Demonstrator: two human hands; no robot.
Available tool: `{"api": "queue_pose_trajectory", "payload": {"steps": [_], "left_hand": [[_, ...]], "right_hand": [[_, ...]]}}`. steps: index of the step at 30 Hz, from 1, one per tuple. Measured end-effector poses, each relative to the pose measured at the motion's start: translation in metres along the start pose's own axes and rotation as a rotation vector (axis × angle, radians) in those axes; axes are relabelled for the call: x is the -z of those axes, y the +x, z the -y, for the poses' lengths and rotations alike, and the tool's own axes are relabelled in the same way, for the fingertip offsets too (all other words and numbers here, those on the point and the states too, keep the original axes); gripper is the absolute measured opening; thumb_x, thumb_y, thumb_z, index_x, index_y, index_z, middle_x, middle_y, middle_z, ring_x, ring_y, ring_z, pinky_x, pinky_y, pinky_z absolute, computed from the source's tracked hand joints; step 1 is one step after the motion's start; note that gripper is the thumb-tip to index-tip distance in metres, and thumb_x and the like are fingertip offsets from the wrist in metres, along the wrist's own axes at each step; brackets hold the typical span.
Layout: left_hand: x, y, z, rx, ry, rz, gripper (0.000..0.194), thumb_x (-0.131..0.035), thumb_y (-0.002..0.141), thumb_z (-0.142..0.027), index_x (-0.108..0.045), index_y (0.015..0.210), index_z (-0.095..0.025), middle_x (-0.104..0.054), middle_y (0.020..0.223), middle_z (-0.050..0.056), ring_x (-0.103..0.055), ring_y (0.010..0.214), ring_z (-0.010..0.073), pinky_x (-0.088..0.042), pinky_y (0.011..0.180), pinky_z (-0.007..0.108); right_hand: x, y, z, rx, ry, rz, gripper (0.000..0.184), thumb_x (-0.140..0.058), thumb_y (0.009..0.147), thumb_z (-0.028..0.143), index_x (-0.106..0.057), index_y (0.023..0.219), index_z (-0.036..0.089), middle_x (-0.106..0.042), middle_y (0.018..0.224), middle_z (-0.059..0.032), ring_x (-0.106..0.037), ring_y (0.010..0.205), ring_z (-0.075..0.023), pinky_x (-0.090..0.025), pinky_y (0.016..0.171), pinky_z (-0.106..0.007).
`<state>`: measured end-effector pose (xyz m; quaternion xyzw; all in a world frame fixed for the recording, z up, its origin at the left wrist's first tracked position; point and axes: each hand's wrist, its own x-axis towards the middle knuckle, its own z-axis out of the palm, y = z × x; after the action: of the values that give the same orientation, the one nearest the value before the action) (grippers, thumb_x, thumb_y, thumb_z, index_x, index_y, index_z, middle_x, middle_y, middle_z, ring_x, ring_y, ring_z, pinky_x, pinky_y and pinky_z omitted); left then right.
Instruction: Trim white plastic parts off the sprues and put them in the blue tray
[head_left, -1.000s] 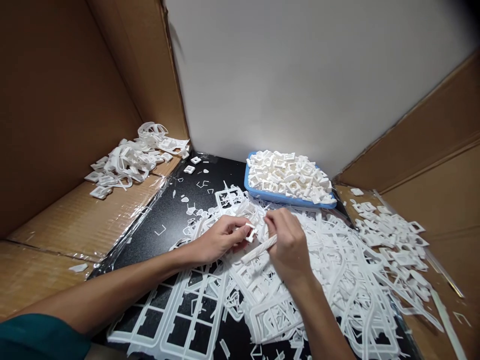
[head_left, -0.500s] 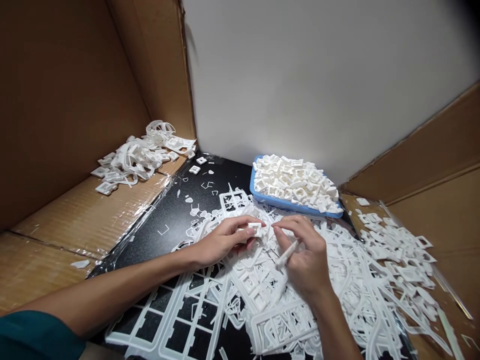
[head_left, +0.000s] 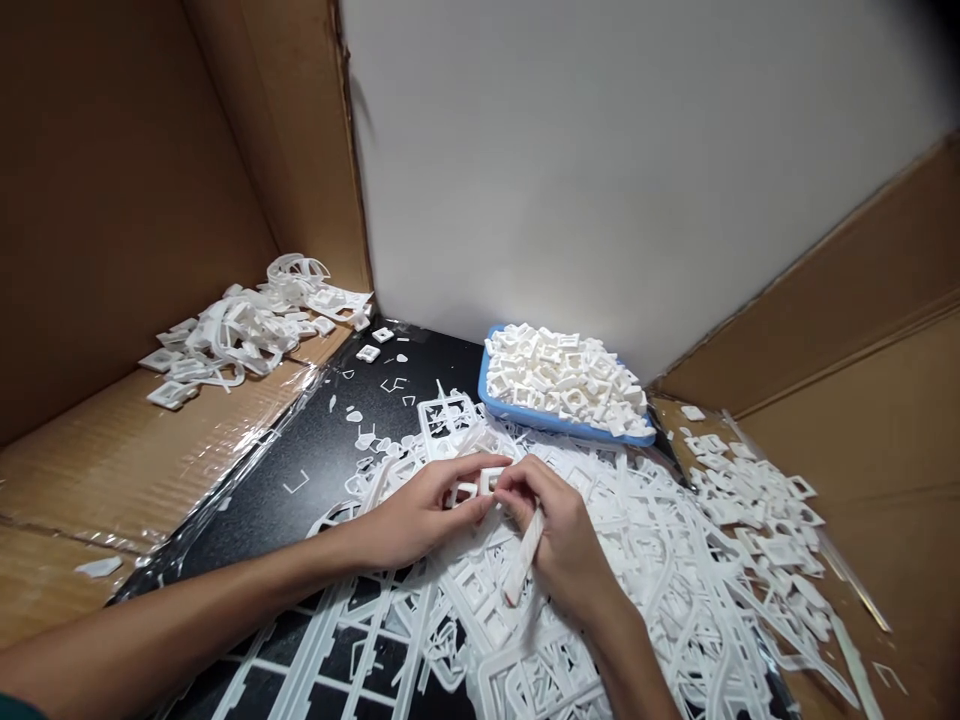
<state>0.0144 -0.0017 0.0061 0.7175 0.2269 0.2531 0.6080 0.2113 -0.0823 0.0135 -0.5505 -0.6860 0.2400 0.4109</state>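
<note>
Head view: holding small white part (head_left: 491, 481) in left hand (head_left: 411, 515), over middle of scrap pile (head_left: 645, 560), nearer than blue tray (head_left: 559, 423). Reaching left index along top of part, thumb below. Can see another squarish piece (head_left: 463, 493) between left thumb and fingers; can't tell held from lying behind.

Bringing right hand (head_left: 559, 525) in at part's right edge, thumb and index pinched together there. Can't tell pinching part itself from just touching it. Also gripping white stick (head_left: 523, 565) in right hand, tilted, lower end pointing down toward scrap, clear of part.

Around hands: see tray behind, against pale wall (head_left: 600, 180), heaped with white parts (head_left: 562, 375). See scrap spread across black table (head_left: 259, 515), with grid frames (head_left: 309, 650) at lower left, partly under left forearm. Note two loose squares (head_left: 368, 354) on table at far left, near tangled left heap (head_left: 240, 335) on cardboard (head_left: 225, 430). Note right heap (head_left: 765, 500) of pieces, also on cardboard, right of scrap.
</note>
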Motion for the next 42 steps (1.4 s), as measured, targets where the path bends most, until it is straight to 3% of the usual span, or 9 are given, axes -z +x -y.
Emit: {"api": "queue_pose_trajectory", "payload": {"steps": [5,10,14,16,20,26,31,37,42], "left_hand": [[0.000,0.000,-0.001,-0.041,0.074,0.000,0.036,-0.064,0.107,-0.037,-0.070,0.142,-0.030,-0.072,0.141,0.007,-0.068,0.114,0.0239,-0.050,0.093,0.033],[-0.002,-0.002,0.000,0.033,0.189,0.059,0.036,-0.063,0.104,-0.026,-0.072,0.138,-0.027,-0.077,0.128,0.005,-0.069,0.100,0.0234,-0.049,0.084,0.033],[-0.002,-0.005,0.000,0.073,0.148,-0.020,0.039,-0.063,0.105,-0.038,-0.069,0.142,-0.027,-0.068,0.146,0.008,-0.061,0.128,0.0299,-0.044,0.106,0.041],[-0.001,-0.006,0.001,0.076,0.111,-0.057,0.042,-0.062,0.106,-0.044,-0.065,0.144,-0.028,-0.065,0.148,0.009,-0.057,0.131,0.0304,-0.042,0.108,0.041],[-0.001,-0.005,0.001,0.149,-0.090,-0.042,0.046,-0.060,0.107,-0.051,-0.050,0.146,-0.030,-0.067,0.110,0.003,-0.057,0.087,0.0189,-0.044,0.077,0.029],[-0.002,0.000,0.001,0.130,-0.206,-0.045,0.034,-0.060,0.108,-0.049,-0.052,0.131,-0.026,-0.053,0.089,-0.004,-0.046,0.074,0.0132,-0.035,0.067,0.026],[-0.003,0.001,0.002,0.117,-0.223,-0.075,0.039,-0.063,0.107,-0.049,-0.055,0.135,-0.024,-0.056,0.094,-0.001,-0.047,0.073,0.0128,-0.035,0.064,0.026],[-0.004,0.002,0.006,0.089,-0.212,-0.088,0.039,-0.065,0.107,-0.045,-0.056,0.139,-0.025,-0.060,0.099,-0.001,-0.050,0.072,0.0115,-0.036,0.063,0.026],[-0.004,0.003,0.008,0.089,-0.219,-0.099,0.043,-0.068,0.105,-0.044,-0.056,0.141,-0.025,-0.062,0.100,0.000,-0.053,0.070,0.0111,-0.038,0.061,0.025]], "right_hand": [[-0.009,-0.001,0.003,-0.019,-0.028,-0.019,0.019,-0.046,0.110,0.016,-0.057,0.096,0.024,-0.064,0.095,-0.0017,-0.062,0.087,-0.0182,-0.047,0.076,-0.029],[-0.010,0.002,0.002,-0.009,-0.148,-0.368,0.018,-0.046,0.111,0.024,-0.054,0.095,0.024,-0.057,0.089,-0.0003,-0.057,0.079,-0.0176,-0.046,0.070,-0.028],[0.003,0.001,-0.008,-0.093,-0.217,-0.602,0.022,-0.046,0.113,0.035,-0.053,0.095,0.024,-0.053,0.079,0.0027,-0.053,0.068,-0.0163,-0.043,0.062,-0.026],[0.009,-0.001,-0.015,-0.158,-0.247,-0.557,0.028,-0.044,0.114,0.038,-0.051,0.091,0.025,-0.051,0.072,0.0040,-0.049,0.062,-0.0164,-0.038,0.057,-0.027],[0.013,-0.002,-0.025,-0.184,-0.448,-0.317,0.035,-0.051,0.112,0.036,-0.048,0.079,0.025,-0.058,0.075,-0.0007,-0.052,0.070,-0.0210,-0.034,0.062,-0.031],[0.010,0.000,-0.016,-0.096,-0.446,-0.312,0.015,-0.052,0.109,0.021,-0.056,0.095,0.025,-0.064,0.094,-0.0031,-0.057,0.091,-0.0238,-0.041,0.080,-0.034],[0.007,-0.003,-0.010,-0.042,-0.331,-0.292,0.014,-0.053,0.109,0.023,-0.061,0.097,0.025,-0.066,0.096,-0.0026,-0.058,0.093,-0.0236,-0.041,0.081,-0.035],[0.003,-0.003,-0.016,0.118,-0.488,-0.281,0.020,-0.064,0.107,0.022,-0.063,0.087,0.023,-0.063,0.078,0.0005,-0.053,0.077,-0.0208,-0.035,0.077,-0.035],[0.004,0.000,-0.011,0.148,-0.466,-0.290,0.014,-0.065,0.103,0.012,-0.067,0.104,0.025,-0.072,0.096,-0.0015,-0.060,0.093,-0.0239,-0.037,0.084,-0.038]]}}
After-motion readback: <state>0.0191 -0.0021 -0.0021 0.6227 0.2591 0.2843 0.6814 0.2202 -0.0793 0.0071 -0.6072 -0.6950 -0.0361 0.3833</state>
